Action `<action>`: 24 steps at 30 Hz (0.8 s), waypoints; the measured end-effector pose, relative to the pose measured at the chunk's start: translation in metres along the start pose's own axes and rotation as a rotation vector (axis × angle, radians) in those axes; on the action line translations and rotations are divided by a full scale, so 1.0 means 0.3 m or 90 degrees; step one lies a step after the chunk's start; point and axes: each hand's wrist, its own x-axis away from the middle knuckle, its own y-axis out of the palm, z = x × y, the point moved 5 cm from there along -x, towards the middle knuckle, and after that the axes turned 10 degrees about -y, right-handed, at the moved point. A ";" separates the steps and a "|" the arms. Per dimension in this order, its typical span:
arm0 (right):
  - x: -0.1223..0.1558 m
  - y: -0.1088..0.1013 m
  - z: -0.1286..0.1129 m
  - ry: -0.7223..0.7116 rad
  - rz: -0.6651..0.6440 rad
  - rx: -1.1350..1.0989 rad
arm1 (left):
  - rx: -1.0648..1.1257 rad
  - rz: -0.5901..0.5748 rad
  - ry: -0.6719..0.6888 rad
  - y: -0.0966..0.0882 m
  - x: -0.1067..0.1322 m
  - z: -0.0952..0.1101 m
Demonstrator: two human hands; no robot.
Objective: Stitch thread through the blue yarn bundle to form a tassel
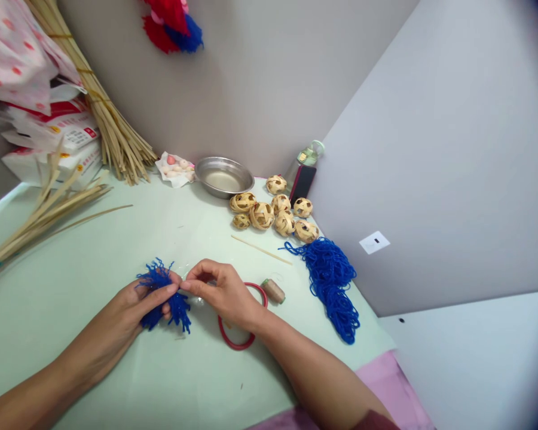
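Observation:
My left hand (137, 304) grips a blue yarn tassel (164, 294) at its middle, low over the pale green table (94, 263). My right hand (224, 292) pinches something thin at the tassel's right side, fingertips touching my left thumb; what it pinches is too small to tell. A red ring (237, 340) lies on the table under my right wrist. A small spool of tan thread (273, 290) sits just to the right of that hand.
A heap of blue yarn (334, 286) lies at the right edge. Several woven bamboo balls (273, 215), a metal bowl (224, 176), a thin stick (260, 249), a phone (302, 182) and a bottle stand behind. Bamboo strips (49, 206) lie left. Walls close in behind and right.

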 end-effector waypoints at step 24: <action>0.003 0.040 -0.001 0.045 0.000 -0.090 | 0.068 -0.004 -0.043 -0.001 0.006 0.001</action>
